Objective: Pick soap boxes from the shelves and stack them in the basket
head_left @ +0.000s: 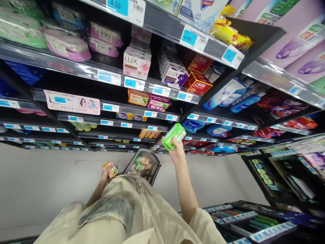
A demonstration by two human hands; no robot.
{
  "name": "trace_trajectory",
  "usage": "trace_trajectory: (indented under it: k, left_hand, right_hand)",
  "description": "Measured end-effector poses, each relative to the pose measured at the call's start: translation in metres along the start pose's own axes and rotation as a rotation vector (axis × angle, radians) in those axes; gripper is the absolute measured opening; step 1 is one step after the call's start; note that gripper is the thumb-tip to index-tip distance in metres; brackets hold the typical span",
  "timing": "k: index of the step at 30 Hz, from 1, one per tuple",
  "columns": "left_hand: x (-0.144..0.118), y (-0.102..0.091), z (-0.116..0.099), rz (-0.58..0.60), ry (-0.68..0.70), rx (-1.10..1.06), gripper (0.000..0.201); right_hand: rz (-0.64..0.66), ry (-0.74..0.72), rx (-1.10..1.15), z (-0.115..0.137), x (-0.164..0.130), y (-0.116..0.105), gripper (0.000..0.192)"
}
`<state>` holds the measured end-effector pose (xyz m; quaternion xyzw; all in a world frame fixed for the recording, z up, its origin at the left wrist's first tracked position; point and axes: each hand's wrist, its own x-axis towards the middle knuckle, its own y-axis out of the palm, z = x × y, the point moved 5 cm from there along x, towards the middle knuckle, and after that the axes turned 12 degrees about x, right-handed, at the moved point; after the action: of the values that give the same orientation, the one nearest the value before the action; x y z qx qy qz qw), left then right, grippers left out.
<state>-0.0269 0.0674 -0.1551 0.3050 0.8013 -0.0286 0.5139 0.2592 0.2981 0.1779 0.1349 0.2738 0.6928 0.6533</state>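
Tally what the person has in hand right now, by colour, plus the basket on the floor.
Green packet, held up in the right hand: 1
Orange packet, held in the left hand: 1
Dark basket on the floor with packets inside: 1
Total: 3

Green soap pack point(174, 136) in right hand point(177, 151), orange pack point(110, 169) in left hand point(105, 176), above basket point(155, 168).

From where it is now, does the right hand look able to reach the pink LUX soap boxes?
Probably not as it stands: the right hand already grips a green pack, and the LUX boxes sit two shelves higher.
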Motion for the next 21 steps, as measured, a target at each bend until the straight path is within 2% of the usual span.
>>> trace_trajectory:
  k: [3,6,9,12,16,18,21]
  left_hand:
    - [0.008,-0.008,0.005,-0.031,-0.064,-0.003,0.018]
    - [0.011,-0.015,0.007,-0.023,-0.084,-0.009,0.016]
    - [0.011,-0.022,0.009,-0.011,-0.083,-0.013,0.014]
    - [0.013,-0.029,0.013,-0.006,-0.065,-0.026,0.014]
    - [0.016,-0.037,0.017,0.0,-0.048,-0.039,0.015]
    - [0.017,-0.039,0.019,-0.006,-0.046,-0.044,0.019]
    - [0.018,-0.039,0.018,-0.018,-0.052,-0.037,0.023]
  right_hand:
    - [0.026,-0.264,-0.406,0.049,0.035,0.013,0.065]
    - [0.087,-0.528,-1.013,0.099,0.07,0.041,0.063]
    - [0.14,-0.612,-1.58,0.124,0.096,0.07,0.06]
    - [0.127,-0.587,-1.968,0.128,0.108,0.088,0.057]
    - [0.167,-0.497,-2.232,0.116,0.11,0.093,0.048]
    - [0.189,-0.476,-2.267,0.113,0.114,0.092,0.051]
    - [0.101,-0.493,-2.242,0.118,0.13,0.092,0.061]
